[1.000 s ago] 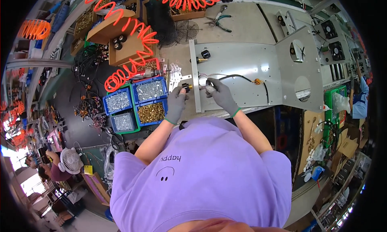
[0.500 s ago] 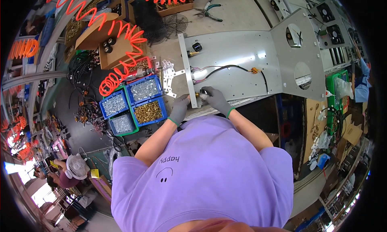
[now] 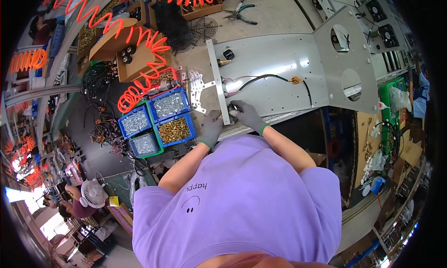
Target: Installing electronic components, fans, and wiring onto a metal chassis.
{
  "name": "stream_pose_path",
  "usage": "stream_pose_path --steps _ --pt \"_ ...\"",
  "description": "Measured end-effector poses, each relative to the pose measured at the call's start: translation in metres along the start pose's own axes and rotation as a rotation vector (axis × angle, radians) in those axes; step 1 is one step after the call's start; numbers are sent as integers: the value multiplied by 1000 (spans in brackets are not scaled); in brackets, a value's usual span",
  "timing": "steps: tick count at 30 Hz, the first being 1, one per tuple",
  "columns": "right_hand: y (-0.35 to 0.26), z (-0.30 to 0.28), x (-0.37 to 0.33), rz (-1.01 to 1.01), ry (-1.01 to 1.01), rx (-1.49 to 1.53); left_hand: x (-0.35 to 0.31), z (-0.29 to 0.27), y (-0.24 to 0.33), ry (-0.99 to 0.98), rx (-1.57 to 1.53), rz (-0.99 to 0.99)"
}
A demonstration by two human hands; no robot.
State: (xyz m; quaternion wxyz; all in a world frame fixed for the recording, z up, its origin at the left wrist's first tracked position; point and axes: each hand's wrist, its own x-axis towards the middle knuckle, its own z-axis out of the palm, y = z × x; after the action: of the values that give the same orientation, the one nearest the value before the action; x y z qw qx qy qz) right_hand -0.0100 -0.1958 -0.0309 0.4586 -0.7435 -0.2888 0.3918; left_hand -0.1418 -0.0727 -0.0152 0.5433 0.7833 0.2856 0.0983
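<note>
A grey sheet-metal chassis (image 3: 279, 49) lies on the bench, its narrow end flange (image 3: 217, 82) toward the left. At the flange's near end my right hand (image 3: 249, 117), in a grey glove, is closed on a small black round fitting (image 3: 233, 108) against the inner face. My left hand (image 3: 212, 127), gloved too, is by the outer face, fingers curled together; what they hold, if anything, is hidden. Farther along the flange sit a brass-and-black fitting (image 3: 224, 62) and a black fitting (image 3: 228, 54). A black cable (image 3: 265, 76) with a yellow-orange ring (image 3: 296, 80) rests inside the chassis.
Blue bins of silver screws (image 3: 169, 103) and brass fittings (image 3: 173, 130) stand at the left, near flat white metal brackets (image 3: 198, 89). An orange coiled hose (image 3: 153, 54) hangs over the left side. Pliers (image 3: 242, 14) lie beyond the chassis. A fan (image 3: 93, 192) stands lower left.
My left hand has drawn slightly back from the flange and its fingers are more curled. The brass part seen between my hands is now covered. My right hand stays at the fitting.
</note>
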Motion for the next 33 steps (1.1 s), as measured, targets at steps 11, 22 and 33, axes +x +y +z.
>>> stream_pose_path --steps 11,22,33 --pt "-3 -1 3 -39 -68 25 7 -10 25 -136 171 -129" --pt "-4 -3 1 217 -195 423 2 -7 28 -74 187 -144" --pt "-17 -10 2 -39 -15 -4 6 -6 19 -11 122 -174"
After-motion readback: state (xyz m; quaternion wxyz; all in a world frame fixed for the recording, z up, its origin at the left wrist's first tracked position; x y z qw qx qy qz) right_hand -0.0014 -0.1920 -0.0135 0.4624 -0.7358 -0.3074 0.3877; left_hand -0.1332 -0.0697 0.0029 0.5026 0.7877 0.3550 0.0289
